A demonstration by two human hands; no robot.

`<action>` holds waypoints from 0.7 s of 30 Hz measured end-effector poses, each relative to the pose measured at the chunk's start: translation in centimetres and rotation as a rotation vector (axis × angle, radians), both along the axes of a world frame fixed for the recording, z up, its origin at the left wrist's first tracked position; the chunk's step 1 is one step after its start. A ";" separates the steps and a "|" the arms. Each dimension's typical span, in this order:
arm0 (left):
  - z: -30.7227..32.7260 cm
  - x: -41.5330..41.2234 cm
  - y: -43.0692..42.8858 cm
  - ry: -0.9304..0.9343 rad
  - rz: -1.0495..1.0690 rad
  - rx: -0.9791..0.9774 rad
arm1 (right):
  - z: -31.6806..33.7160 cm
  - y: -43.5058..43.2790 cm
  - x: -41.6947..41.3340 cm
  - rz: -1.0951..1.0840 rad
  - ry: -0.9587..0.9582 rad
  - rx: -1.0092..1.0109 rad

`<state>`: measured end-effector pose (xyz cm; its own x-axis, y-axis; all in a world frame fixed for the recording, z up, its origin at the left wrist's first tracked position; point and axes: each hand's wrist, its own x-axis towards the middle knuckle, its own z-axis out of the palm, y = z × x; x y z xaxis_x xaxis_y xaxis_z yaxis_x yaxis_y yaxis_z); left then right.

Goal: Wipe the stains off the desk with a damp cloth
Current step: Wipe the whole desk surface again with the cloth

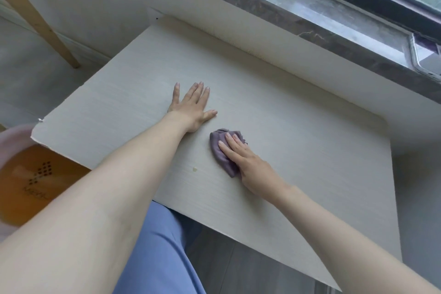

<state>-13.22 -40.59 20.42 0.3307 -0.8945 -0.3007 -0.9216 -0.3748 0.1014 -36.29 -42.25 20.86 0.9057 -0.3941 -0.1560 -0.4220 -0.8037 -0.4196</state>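
Observation:
A pale wood-grain desk [298,150] fills the middle of the view. On it lies a crumpled purple cloth [220,150], and my right hand [245,162] presses down on it with straight fingers. My left hand [193,107] lies flat on the desk, fingers spread, just left of and beyond the cloth. A small yellowish stain [195,169] sits on the desk near its front edge, left of the cloth.
A pink basin [14,141] with an orange stool seat [35,179] stands below the desk's left corner. A dark stone window sill [274,14] runs behind the desk, with a phone [427,59] on it at the right. A wooden leg [40,21] leans at the far left.

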 end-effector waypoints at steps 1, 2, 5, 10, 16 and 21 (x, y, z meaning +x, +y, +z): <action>0.0 -0.1 -0.1 0.001 0.001 -0.009 | 0.3 -0.7 -0.1 0.004 0.023 0.003; 0.0 0.0 -0.1 0.002 0.002 -0.011 | 0.3 -1.1 0.2 -0.025 0.015 0.012; 0.2 0.0 -0.2 0.009 0.013 -0.015 | -0.1 0.3 1.9 -0.213 -0.052 0.020; 0.3 0.0 0.0 -0.001 0.009 -0.003 | -0.6 4.7 -0.4 -0.057 -0.071 0.031; 1.2 -2.6 1.1 -0.236 0.094 -0.036 | -0.8 2.9 2.7 -0.306 -0.047 0.026; 2.1 -2.8 5.2 -0.071 0.157 -0.082 | 0.0 5.3 2.0 -0.248 -0.019 -0.016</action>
